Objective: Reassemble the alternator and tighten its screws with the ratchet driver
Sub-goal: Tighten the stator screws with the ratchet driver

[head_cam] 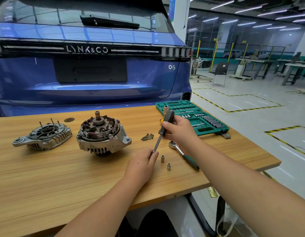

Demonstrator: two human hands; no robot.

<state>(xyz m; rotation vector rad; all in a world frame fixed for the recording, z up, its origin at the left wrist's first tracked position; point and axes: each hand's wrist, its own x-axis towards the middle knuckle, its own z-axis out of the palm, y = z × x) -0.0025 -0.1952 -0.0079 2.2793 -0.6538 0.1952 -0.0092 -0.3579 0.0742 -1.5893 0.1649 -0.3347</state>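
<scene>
Head view: right hand point(178, 132) clenched round the black driver handle point(167, 123), left hand point(142, 164) pinching the shaft tip point(155, 149), perhaps seating a socket. Better kept square and pushed fully home before reaching for the 4 or so screws point(147, 137). Alternator body point(101, 134) upright mid-table with copper windings bared, end cover point(44, 136) apart at left.

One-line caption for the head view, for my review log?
Both hands hold a driver, right hand on the handle, left hand at the shaft tip; alternator body and end cover lie apart.
</scene>
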